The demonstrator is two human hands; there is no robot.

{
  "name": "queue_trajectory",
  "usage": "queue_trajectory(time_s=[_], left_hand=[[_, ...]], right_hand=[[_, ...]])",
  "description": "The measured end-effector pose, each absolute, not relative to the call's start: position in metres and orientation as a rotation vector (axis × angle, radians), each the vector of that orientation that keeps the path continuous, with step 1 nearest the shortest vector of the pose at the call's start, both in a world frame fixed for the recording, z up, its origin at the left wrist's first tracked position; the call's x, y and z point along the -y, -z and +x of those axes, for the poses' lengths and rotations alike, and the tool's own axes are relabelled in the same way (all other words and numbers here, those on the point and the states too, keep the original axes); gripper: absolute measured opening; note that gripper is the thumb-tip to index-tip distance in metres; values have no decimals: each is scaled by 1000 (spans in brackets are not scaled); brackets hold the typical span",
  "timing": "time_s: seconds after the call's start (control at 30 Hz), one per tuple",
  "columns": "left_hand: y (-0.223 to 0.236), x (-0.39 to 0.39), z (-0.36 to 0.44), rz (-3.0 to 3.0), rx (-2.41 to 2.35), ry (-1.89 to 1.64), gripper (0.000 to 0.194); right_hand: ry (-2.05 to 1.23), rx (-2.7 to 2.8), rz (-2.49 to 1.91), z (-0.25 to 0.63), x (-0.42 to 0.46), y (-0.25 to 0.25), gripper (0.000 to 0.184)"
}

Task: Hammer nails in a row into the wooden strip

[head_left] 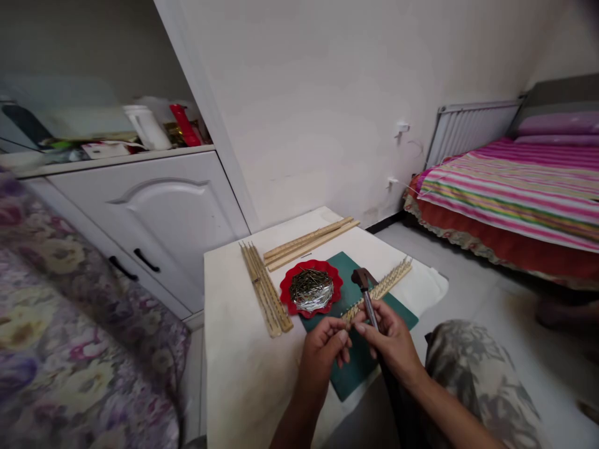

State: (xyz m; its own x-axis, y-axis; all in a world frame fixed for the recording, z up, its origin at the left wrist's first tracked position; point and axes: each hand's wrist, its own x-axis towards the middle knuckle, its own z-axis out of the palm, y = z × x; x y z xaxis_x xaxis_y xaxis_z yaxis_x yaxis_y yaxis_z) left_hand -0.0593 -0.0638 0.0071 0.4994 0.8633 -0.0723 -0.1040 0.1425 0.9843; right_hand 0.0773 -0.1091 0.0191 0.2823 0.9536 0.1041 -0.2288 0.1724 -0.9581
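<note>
A hammer (369, 307) rests in my right hand (390, 337), its dark head up and its handle running down toward my lap. The thumb and forefinger of that hand also come together close to my left hand (325, 346). My left fingers are pinched at the near end of a wooden strip (386, 285); what they hold is too small to make out. Several nails stand in the strip, densest at its far right end. It lies across a green mat (358, 368). Just left of the mat, a red scalloped dish (286, 293) holds a pile of loose nails (311, 288).
Thin wooden strips (266, 293) lie left of the dish, and more wooden strips (309, 242) lie behind it on the white-covered table (234, 374). A white cabinet (163, 212) and floral fabric (70, 324) are at left. A bed (510, 187) stands at right.
</note>
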Motion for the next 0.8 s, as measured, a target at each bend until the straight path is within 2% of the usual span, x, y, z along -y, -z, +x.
queue_trajectory(time_s=[0.3, 0.5, 0.6, 0.8], left_hand=[[-4, 107, -80, 1329, -739, -770, 17], [11, 131, -94, 1635, -851, -830, 13], [14, 130, -102, 1745, -903, -906, 14], [17, 96, -100, 1537, -1071, -1010, 14]], right_hand=[[-1010, 890, -1047, 45, 144, -20, 23], [-930, 882, -1177, 29, 178, -10, 20], [-952, 908, -1179, 30, 183, -9, 18], [-1028, 938, -1214, 58, 182, -7, 22]])
